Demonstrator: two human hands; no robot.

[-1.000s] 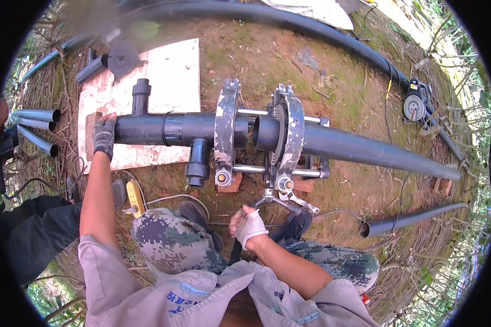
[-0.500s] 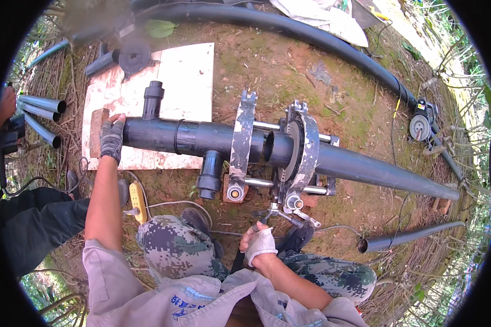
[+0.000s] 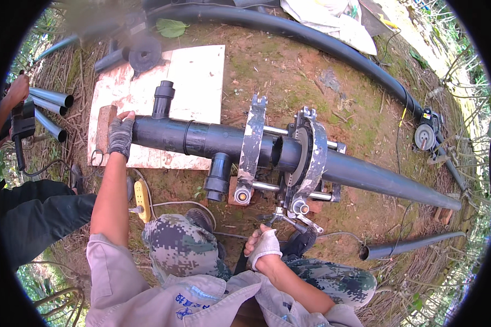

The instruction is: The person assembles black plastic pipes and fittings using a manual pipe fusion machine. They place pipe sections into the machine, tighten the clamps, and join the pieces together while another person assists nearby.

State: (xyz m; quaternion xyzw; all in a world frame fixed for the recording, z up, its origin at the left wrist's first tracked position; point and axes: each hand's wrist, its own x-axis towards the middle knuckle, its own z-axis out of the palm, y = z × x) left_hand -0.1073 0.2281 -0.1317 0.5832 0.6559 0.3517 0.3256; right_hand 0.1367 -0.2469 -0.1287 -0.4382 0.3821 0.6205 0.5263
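Note:
My left hand, in a grey fingerless glove, is curled over the left end of a black plastic pipe assembly with two branch stubs. Its knuckles are beside a reddish-brown block. My right hand, in a white fingerless glove, is closed around a lever below a pipe-clamping machine. Two paint-worn clamp rings, the left ring and right ring, ride on metal rods. The left ring surrounds the assembly. Through the right ring runs a long black pipe. The two pipe ends face each other between the rings.
A white board lies under the assembly's left part. At left, a co-worker's hand holds a dark power tool. A yellow power strip, a loose pipe and a disc tool lie around. A large pipe curves behind.
The whole view has shifted slightly, so things appear farther right. The clamp rings look a little closer together. More of the co-worker's hand and tool shows at left. My hands keep their holds.

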